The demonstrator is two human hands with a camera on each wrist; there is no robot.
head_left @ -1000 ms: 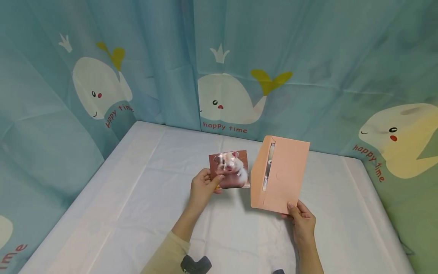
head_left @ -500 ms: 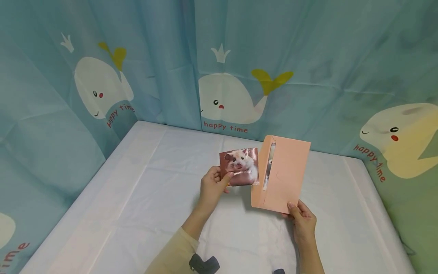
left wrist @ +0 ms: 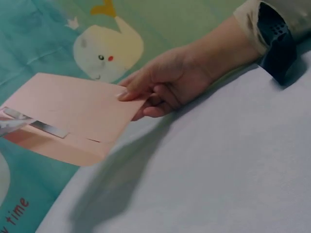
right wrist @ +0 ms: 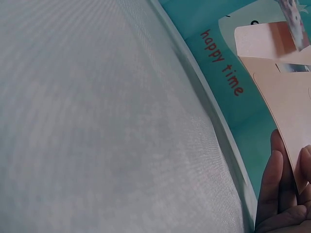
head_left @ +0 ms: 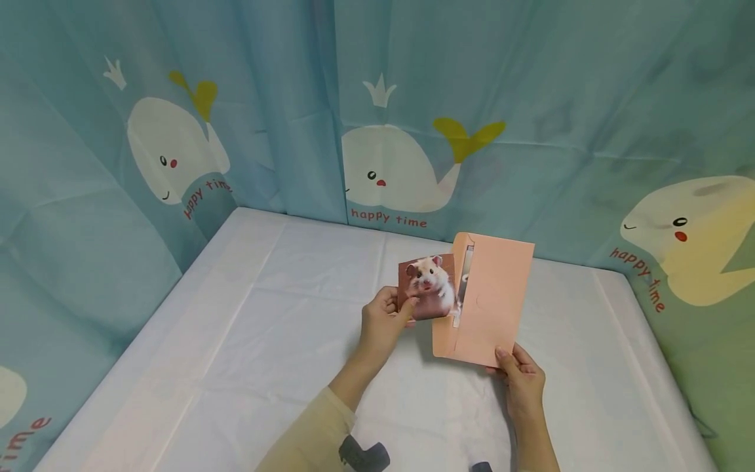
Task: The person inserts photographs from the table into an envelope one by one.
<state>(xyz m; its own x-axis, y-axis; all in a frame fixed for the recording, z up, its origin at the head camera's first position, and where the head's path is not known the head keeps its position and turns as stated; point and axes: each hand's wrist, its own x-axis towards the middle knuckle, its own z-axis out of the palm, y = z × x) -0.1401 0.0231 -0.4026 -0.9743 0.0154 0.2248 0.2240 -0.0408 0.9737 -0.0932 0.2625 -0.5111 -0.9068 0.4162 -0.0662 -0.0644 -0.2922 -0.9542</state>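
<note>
A small glossy photo print of a white-and-tan hamster [head_left: 428, 287] is pinched at its lower left corner between the thumb and curled fingers of the left hand [head_left: 385, 322], and it is held upright above the table with its right edge at the open slit of a salmon-pink paper envelope [head_left: 485, 299]. A strip of another glossy print is seen inside that slit in the head view and in the left wrist view. The envelope is gripped at its lower corner by the right hand [head_left: 520, 381], the thumb being laid on the front face and the fingers curled behind it; in the right wrist view the fingertips [right wrist: 276, 180] are seen pressed together along the envelope's edge. The envelope is held tilted, clear of the table, with its open flap turned toward the left hand. Beneath both hands a table covered with a white cloth [head_left: 248, 341] is spread, and it is enclosed on three sides by teal curtains printed with white whales and the words "happy time" [head_left: 389, 164].
</note>
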